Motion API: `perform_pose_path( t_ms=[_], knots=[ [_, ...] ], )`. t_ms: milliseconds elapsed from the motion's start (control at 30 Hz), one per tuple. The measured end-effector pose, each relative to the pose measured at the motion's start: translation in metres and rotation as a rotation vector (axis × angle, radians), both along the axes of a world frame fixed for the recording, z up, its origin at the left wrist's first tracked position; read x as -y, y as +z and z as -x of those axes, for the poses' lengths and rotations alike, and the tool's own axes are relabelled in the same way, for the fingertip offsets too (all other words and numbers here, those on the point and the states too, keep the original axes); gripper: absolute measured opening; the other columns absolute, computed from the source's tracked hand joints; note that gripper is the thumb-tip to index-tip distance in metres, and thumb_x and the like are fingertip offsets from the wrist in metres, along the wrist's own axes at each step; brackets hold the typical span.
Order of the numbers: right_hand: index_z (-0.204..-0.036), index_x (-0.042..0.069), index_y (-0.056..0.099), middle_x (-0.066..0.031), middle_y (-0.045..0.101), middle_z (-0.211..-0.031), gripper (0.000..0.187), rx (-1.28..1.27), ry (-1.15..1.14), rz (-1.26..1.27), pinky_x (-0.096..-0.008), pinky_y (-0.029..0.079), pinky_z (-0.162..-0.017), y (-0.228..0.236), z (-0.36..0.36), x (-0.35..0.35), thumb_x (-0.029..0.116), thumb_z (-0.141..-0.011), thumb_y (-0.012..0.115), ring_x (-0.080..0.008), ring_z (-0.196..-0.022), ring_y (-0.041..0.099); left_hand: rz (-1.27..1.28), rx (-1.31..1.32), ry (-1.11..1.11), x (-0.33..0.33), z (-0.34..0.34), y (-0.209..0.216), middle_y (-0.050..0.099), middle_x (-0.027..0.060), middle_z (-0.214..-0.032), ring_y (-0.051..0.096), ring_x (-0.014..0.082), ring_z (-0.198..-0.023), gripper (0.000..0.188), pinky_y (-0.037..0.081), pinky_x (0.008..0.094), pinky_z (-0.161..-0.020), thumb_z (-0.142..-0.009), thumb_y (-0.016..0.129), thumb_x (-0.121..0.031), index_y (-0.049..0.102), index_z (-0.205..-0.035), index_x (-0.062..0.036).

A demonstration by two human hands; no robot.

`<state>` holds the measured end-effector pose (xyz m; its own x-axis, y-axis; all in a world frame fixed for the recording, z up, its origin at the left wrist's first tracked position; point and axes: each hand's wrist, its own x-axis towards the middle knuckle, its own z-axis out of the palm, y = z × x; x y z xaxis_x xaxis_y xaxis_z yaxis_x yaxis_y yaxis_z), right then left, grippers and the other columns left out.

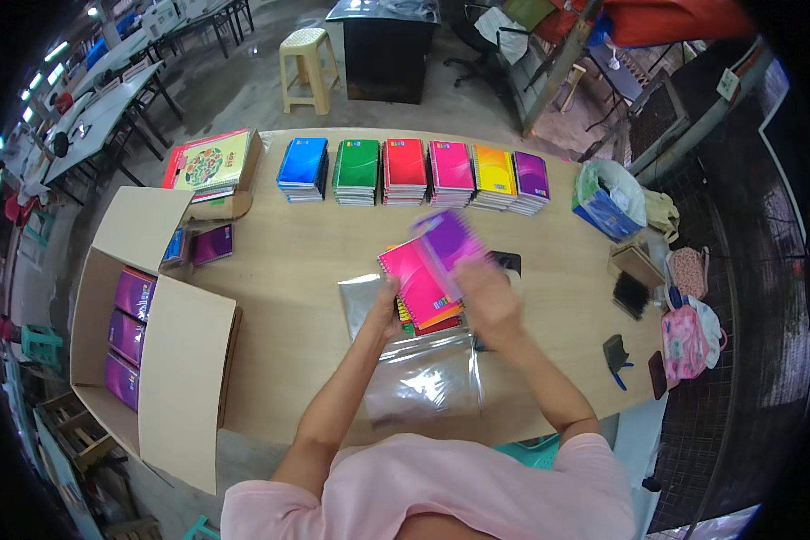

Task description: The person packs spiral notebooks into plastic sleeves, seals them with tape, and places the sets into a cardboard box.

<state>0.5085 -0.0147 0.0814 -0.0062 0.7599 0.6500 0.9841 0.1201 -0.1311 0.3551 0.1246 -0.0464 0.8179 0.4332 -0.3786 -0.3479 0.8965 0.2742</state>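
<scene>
My left hand [385,308] is closed on the left edge of a small fanned pile of spiral notebooks. A pink notebook [414,283] lies on top, with orange, red and green edges showing beneath. Above the pile's upper right tilts a purple notebook [450,241], smeared by motion. My right hand [490,301], also blurred, grips its lower right part. Under both hands, clear plastic sleeves [423,382] lie on the wooden table [283,315]. A dark flat object [508,262] is partly hidden behind my right hand.
Blue [303,162], green [356,162], red [403,162], pink [450,165], yellow [494,169] and purple [531,175] notebook stacks line the far side. An open carton [184,360] with purple notebooks stands left. At right are a bag-lined box [607,207], black brush [630,295] and pink pouch [684,337].
</scene>
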Motion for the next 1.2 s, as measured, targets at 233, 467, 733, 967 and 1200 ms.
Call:
perform_pose_path(
  t_ms=[233, 467, 733, 967, 1200],
  knots=[
    [-0.116, 0.012, 0.069, -0.0141, 0.062, -0.129, 0.039, -0.229, 0.126, 0.34, -0.0458, 0.046, -0.101, 0.005, 0.065, 0.055, 0.022, -0.079, 0.071, -0.0335, -0.124, 0.056, -0.222, -0.097, -0.107, 0.051, 0.036, 0.013, 0.064, 0.0107, -0.11, 0.065, 0.0281, -0.102, 0.051, 0.054, 0.0425, -0.093, -0.077, 0.072, -0.014, 0.053, -0.122, -0.004],
    [-0.151, 0.009, 0.024, -0.0233, 0.049, -0.138, 0.095, -2.615, 0.645, 0.757, -0.0563, 0.047, -0.098, -0.006, 0.039, 0.095, 0.062, -0.083, 0.063, -0.0386, -0.124, 0.053, -2.016, -0.111, -0.221, 0.076, 0.073, 0.14, 0.058, 0.0173, -0.125, 0.051, 0.0297, -0.127, 0.078, 0.023, 0.0611, -0.113, -0.053, 0.083, -0.013, 0.055, -0.126, -0.0158],
    [-0.131, 0.001, 0.049, -0.0167, 0.062, -0.121, 0.064, -2.433, 0.27, 0.421, -0.0465, 0.051, -0.097, -0.06, 0.061, 0.12, 0.008, -0.072, 0.073, -0.0315, -0.108, 0.063, -2.026, -0.879, 0.006, 0.091, 0.11, 0.037, 0.022, 0.0176, -0.156, 0.027, 0.0379, -0.142, 0.111, 0.017, 0.0705, -0.109, -0.061, 0.087, -0.036, 0.025, -0.151, -0.0186],
    [-0.125, 0.004, 0.047, -0.0106, 0.061, -0.116, 0.071, -1.783, 0.112, 0.133, -0.0372, 0.05, -0.094, -0.092, 0.073, 0.067, 0.001, -0.064, 0.082, -0.0215, -0.109, 0.061, -2.2, -1.127, -0.796, 0.016, 0.141, 0.012, 0.025, 0.0182, -0.155, 0.023, 0.034, -0.145, 0.128, 0.018, 0.0629, -0.114, -0.047, 0.092, -0.046, 0.024, -0.151, -0.0128],
    [-0.139, 0.006, 0.036, -0.0131, 0.046, -0.137, 0.092, -1.269, 0.319, 0.045, -0.0393, 0.037, -0.109, -0.116, 0.093, 0.013, 0.017, -0.063, 0.087, -0.0256, -0.13, 0.044, -1.28, -0.293, -0.118, 0.028, 0.092, 0.017, 0.046, 0.0151, -0.138, 0.046, 0.0275, -0.13, 0.128, 0.036, 0.04, -0.109, -0.044, 0.096, -0.036, 0.028, -0.147, -0.0059]
  ],
)
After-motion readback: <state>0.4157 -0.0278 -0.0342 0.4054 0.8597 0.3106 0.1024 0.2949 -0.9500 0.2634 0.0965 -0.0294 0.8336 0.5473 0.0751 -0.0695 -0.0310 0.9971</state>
